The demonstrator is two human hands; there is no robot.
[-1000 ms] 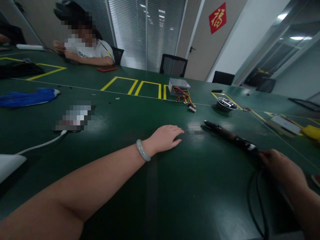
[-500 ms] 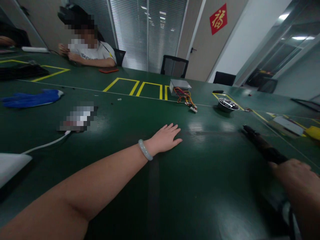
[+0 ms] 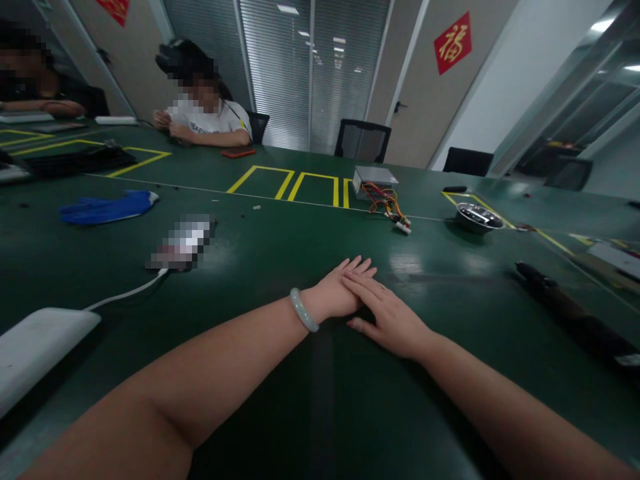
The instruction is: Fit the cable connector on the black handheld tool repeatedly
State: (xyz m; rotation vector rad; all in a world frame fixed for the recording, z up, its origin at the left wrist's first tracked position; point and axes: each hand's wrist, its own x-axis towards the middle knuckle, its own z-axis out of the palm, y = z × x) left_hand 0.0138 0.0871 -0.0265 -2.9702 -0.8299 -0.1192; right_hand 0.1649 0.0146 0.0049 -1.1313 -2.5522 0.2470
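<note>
My left hand (image 3: 336, 292) lies flat and open on the green table (image 3: 280, 260), palm down, a pale jade bangle (image 3: 303, 310) on its wrist. My right hand (image 3: 387, 313) rests open beside it, its fingers laid over the fingers of the left hand. Neither hand holds anything. A long black electric screwdriver (image 3: 575, 315) lies alone on the table to the right, well apart from my right hand.
A grey power supply with coloured wires (image 3: 377, 185) and a steel bowl (image 3: 479, 216) sit further back. A blue glove (image 3: 106, 207), a white block with a cable (image 3: 35, 347) and a pixelated object (image 3: 183, 241) lie to the left. Two people sit at the far side.
My right hand let go of the black screwdriver, which now lies on the table, and moved left onto my left hand. The view shifted slightly; the left hand stayed flat.
</note>
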